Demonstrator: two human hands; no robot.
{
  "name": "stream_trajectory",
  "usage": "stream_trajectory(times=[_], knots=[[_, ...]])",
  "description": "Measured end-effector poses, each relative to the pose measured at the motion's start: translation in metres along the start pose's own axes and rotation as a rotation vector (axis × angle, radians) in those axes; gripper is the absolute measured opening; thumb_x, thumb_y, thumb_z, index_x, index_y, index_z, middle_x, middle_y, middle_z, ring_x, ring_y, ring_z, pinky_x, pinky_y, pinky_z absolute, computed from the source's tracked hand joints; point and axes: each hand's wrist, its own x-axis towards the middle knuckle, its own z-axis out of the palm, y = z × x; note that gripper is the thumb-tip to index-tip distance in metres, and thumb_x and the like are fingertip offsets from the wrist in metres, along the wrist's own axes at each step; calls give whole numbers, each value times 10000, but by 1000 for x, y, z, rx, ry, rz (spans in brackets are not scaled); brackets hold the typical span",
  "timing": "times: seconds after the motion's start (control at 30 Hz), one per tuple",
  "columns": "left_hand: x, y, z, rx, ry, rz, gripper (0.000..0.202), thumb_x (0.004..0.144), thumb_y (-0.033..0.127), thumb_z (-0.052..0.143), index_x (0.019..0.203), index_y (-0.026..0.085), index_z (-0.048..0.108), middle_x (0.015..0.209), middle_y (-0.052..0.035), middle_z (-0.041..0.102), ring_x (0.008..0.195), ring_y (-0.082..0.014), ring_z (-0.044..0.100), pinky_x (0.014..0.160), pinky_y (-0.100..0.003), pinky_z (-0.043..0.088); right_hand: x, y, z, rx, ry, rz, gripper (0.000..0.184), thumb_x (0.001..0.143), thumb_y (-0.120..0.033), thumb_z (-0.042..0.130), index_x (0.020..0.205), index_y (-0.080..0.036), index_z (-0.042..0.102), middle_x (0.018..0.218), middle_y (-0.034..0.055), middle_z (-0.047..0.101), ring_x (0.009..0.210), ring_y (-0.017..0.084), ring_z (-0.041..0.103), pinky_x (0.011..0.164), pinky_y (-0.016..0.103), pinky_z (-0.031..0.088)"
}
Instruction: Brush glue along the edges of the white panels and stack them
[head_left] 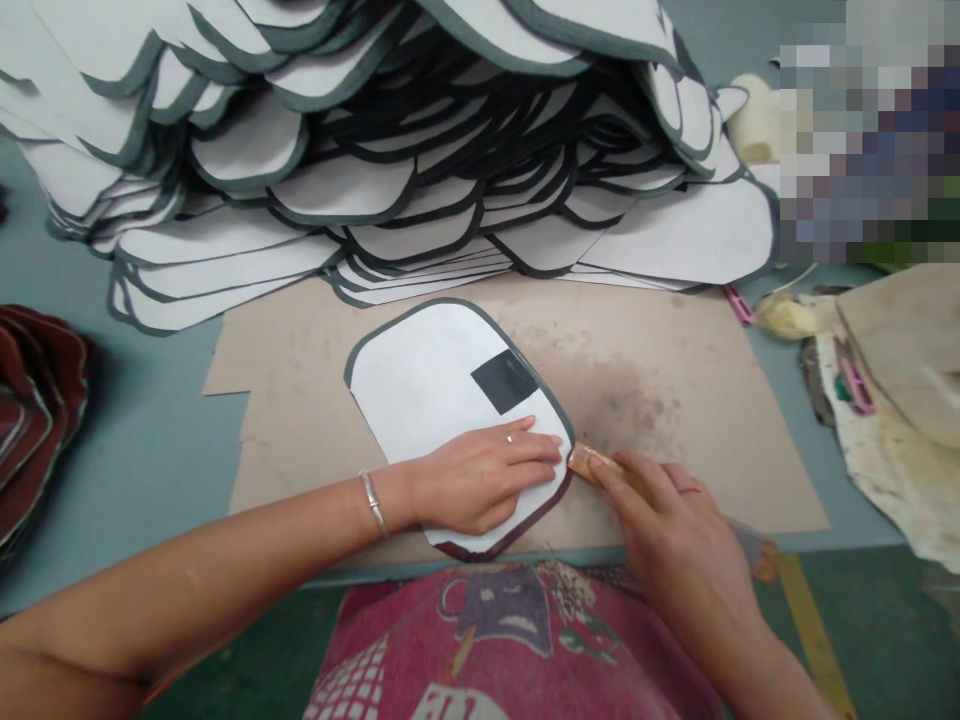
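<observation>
A white rounded panel [420,380] with a dark border lies tilted on the cardboard in front of me. Its border is dark grey along the top and right, and dark red-brown at the lower right. A black square patch [505,381] sits near its upper right edge. My left hand [487,475] rests flat on the panel, fingers stretched toward the right edge. In my right hand [667,510] is a flat tan tool [589,462], gripped between thumb and fingers, its tip touching the panel's right edge. The palm hides most of the tool.
Large heaps of similar dark-edged white panels [360,190] cover the back of the table. Brown-red pieces [37,390] are stacked at the left. Stained cloth [907,360] and a pink clip [855,378] lie at the right. Brown cardboard [712,400] covers the work surface.
</observation>
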Motion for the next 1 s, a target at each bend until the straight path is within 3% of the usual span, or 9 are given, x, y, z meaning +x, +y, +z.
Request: stream_trajectory(times=[0.13, 0.23, 0.33, 0.57, 0.7, 0.8, 0.9, 1.0], knots=[[-7, 6, 1, -48, -15, 69, 415, 824, 64, 497, 1225, 133, 579, 1347, -137, 618, 1397, -236, 473, 1284, -459, 243, -6, -4, 0, 23, -24, -38, 626, 908, -61, 492, 1505, -242, 437, 1304, 80, 606, 976, 250, 538, 810, 404, 502], [-8, 7, 0, -51, -31, 97, 374, 819, 73, 493, 1172, 130, 605, 1319, -135, 634, 1347, -242, 510, 1287, -454, 237, -4, -6, 1, 25, -16, -30, 587, 915, -70, 503, 1478, -235, 476, 1302, 84, 605, 998, 258, 539, 831, 412, 498], [-7, 6, -2, -48, -46, 112, 364, 808, 81, 501, 1148, 129, 619, 1299, -132, 642, 1288, -244, 543, 1281, -453, 257, 11, -2, 2, 13, 3, -37, 514, 937, -121, 529, 1434, -250, 528, 1294, 82, 607, 998, 266, 542, 825, 420, 496], [-7, 8, -5, 6, -89, 78, 340, 854, 108, 484, 1155, 189, 621, 1287, -98, 644, 1266, -225, 553, 1255, -424, 311, 44, 9, -5, 15, -57, -60, 546, 917, -95, 551, 1424, -297, 539, 1262, 62, 617, 996, 266, 548, 846, 431, 505], [-5, -1, -21, 182, -34, -61, 324, 930, 125, 491, 1225, 176, 616, 1299, -124, 627, 1243, -249, 558, 1150, -439, 426, 33, 13, -1, 24, -41, -103, 549, 935, -127, 540, 1459, -286, 501, 1287, 80, 605, 1017, 258, 555, 852, 414, 510], [-7, -13, -27, 295, -12, -81, 305, 981, 196, 514, 1269, 203, 615, 1323, -118, 617, 1257, -264, 550, 1162, -488, 385, 16, 14, 0, 24, -63, -130, 588, 932, -120, 523, 1489, -299, 463, 1323, 77, 591, 1037, 252, 556, 853, 405, 511], [-12, -20, -22, 319, 9, -52, 304, 1005, 236, 509, 1291, 214, 608, 1338, -109, 616, 1280, -252, 537, 1198, -492, 333, 8, 16, -1, 18, -111, -134, 608, 913, -82, 505, 1489, -274, 470, 1349, 82, 581, 1056, 255, 548, 869, 408, 504], [-15, -20, -15, 322, 13, -49, 315, 1005, 245, 511, 1303, 201, 601, 1357, -114, 602, 1295, -256, 522, 1211, -499, 316, 19, 18, 1, -7, -77, -167, 547, 918, -85, 509, 1446, -229, 525, 1337, 92, 590, 1056, 268, 538, 876, 419, 494]])
